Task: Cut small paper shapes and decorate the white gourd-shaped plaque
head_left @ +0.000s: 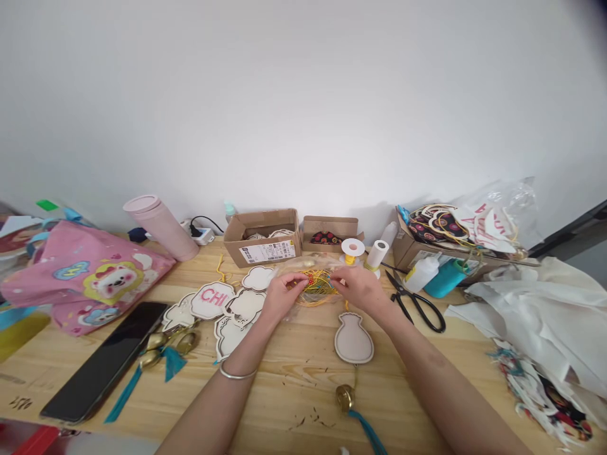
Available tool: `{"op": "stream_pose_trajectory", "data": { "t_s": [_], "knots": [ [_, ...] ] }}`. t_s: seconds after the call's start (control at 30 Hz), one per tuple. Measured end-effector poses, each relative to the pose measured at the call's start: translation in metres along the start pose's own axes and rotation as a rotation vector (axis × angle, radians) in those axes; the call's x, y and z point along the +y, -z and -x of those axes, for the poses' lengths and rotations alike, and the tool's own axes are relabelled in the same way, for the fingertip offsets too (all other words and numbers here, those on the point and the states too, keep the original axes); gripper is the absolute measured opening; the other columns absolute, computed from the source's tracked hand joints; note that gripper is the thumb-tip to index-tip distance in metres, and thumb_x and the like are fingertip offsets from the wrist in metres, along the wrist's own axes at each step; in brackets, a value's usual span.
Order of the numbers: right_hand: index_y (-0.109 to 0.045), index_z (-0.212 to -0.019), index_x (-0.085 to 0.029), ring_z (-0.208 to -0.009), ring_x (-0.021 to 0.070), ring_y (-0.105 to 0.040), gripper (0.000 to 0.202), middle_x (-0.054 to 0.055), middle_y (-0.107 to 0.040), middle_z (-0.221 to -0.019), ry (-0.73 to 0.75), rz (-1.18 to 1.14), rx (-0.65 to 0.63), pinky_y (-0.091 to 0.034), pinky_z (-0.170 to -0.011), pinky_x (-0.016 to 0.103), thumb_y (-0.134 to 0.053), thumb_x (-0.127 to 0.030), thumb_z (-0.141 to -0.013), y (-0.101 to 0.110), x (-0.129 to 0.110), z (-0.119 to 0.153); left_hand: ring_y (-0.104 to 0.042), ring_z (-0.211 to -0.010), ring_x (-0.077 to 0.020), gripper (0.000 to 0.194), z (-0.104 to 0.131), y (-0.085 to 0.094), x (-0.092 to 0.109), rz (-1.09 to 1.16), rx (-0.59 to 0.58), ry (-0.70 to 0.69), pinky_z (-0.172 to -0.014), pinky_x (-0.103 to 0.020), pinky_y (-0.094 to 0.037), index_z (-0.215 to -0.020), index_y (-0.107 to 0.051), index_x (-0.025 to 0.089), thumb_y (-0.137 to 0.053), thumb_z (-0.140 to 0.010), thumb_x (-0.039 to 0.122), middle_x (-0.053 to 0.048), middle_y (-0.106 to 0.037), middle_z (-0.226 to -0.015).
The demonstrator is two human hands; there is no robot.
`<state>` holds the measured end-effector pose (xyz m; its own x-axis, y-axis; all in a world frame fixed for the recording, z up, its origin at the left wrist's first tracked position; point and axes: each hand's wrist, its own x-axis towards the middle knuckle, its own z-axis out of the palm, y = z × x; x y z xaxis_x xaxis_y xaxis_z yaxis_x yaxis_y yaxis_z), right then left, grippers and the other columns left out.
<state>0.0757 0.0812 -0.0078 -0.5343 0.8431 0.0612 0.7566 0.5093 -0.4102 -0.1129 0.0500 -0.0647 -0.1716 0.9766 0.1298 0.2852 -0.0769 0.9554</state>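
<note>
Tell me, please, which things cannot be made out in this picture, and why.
Head view: what exactly the fingers of the left hand and right hand pinch among the yellow cords; too small and blurred.
Head view: the bottom of the labelled cardboard box; its front wall hides it.
Head view: the print on the label; too small.
Head view: the end of the teal tassel below the pouch-shaped piece; cut off by the bottom edge.
</note>
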Motion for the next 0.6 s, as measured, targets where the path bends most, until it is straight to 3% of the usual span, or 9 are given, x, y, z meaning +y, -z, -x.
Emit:
{"op": "stream_pose_trajectory", "data": {
  "t_s": [0.17, 0.3, 0.6],
  "knots": [
    [-0.07, -0.087, -0.021, -0.061, 0.0105, -0.053, 0.021, 0.001, -0.068, -0.075, 0.084, -0.264, 0.003, -0.037, -0.053, 0.02, -0.05, -0.026, -0.083, -0.016, 0.001, -0.006, -0.063, -0.07, -0.0178, 0.014, 0.005, -0.006, 0.005, 0.068, -0.108, -0.014, -0.068, -0.03, -0.049, -0.071, -0.07, 0.019, -0.068, -0.063, 0.03, -0.004, -0.071, -0.074],
    [-0.071, -0.075, -0.016, -0.055, 0.0093, -0.048, 0.019, 0.0, -0.064, -0.063, 0.077, -0.39, 0.004, -0.034, -0.049, 0.019, -0.053, -0.022, -0.079, -0.03, 0.007, -0.009, -0.062, -0.064, -0.0165, 0.021, 0.006, -0.009, 0.005, 0.12, -0.15, 0.027, -0.063, -0.029, -0.05, -0.07, -0.068, 0.017, -0.069, -0.061, 0.036, -0.004, -0.07, -0.07],
    [-0.069, -0.068, -0.012, -0.047, 0.0069, -0.037, 0.026, -0.002, -0.053, -0.053, 0.01, -0.509, 0.01, -0.026, -0.043, 0.019, -0.048, -0.023, -0.079, -0.027, 0.012, -0.011, -0.062, -0.064, -0.0163, 0.032, 0.005, -0.012, 0.002, 0.167, -0.172, 0.105, -0.064, -0.03, -0.05, -0.077, -0.067, 0.015, -0.066, -0.064, 0.043, -0.006, -0.07, -0.073]
  ]
}}
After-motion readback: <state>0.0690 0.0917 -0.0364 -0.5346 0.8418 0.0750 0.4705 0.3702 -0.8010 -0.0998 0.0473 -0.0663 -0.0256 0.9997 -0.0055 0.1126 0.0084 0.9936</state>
